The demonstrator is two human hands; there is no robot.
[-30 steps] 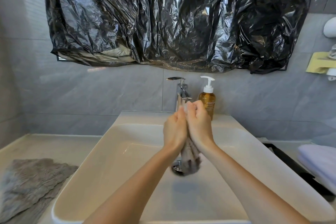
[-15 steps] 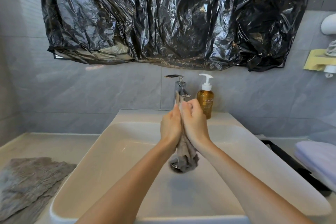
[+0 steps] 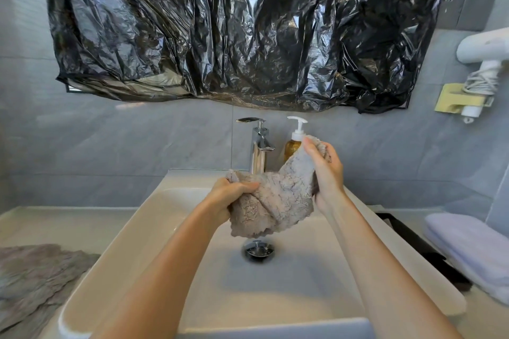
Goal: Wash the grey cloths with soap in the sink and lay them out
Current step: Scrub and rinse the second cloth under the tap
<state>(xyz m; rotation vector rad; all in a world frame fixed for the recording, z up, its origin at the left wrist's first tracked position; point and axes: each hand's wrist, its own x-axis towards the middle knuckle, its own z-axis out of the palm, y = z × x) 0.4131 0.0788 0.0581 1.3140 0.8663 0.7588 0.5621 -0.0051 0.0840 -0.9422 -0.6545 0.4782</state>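
A wet grey cloth (image 3: 275, 198) hangs spread between both hands above the white sink (image 3: 316, 283). My left hand (image 3: 228, 195) grips its left corner at the lower left. My right hand (image 3: 325, 168) holds the opposite corner higher up, in front of the amber soap bottle (image 3: 292, 146). The cloth's lower edge hangs just above the drain (image 3: 258, 250). A second grey cloth (image 3: 35, 281) lies flat and crumpled on the counter to the left of the sink.
A chrome tap (image 3: 259, 151) stands behind the sink beside the soap. Crinkled black plastic (image 3: 242, 27) covers the wall above. A folded white towel (image 3: 473, 250) and a black tray (image 3: 418, 250) lie to the right. A white hair dryer (image 3: 487, 49) hangs at upper right.
The hands, pressed together around the bunched cloth, have pulled apart. The cloth is now opened out between them, right hand raised, left hand lowered.
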